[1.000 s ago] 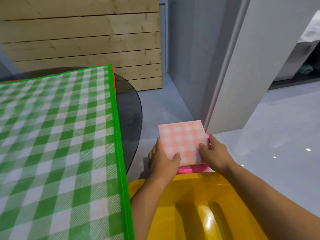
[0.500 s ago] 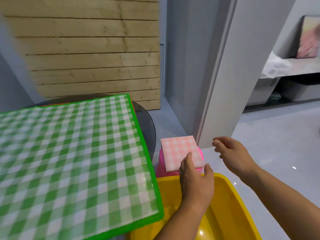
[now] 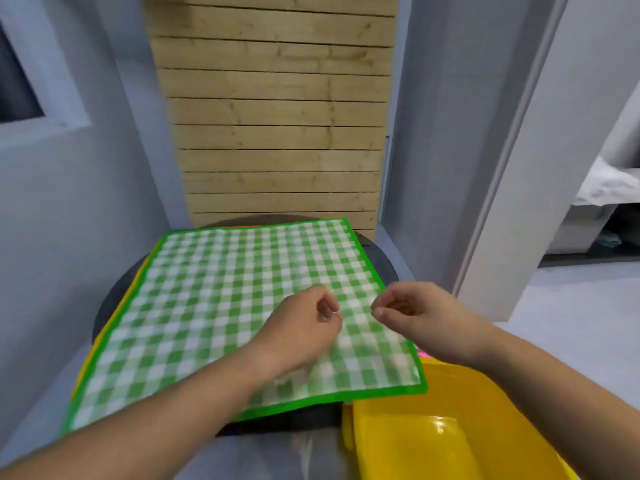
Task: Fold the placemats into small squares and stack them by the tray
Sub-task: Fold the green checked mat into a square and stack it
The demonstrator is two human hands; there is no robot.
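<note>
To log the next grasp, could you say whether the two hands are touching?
Apart: the head view shows green placemat between the left hand and the right hand.

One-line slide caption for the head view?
Left hand and right hand hover, empty, over the flat green gingham placemat; yellow tray beside it.

No writing can be read on the placemat (image 3: 225,306), the tray (image 3: 398,445) or anything else in view.
</note>
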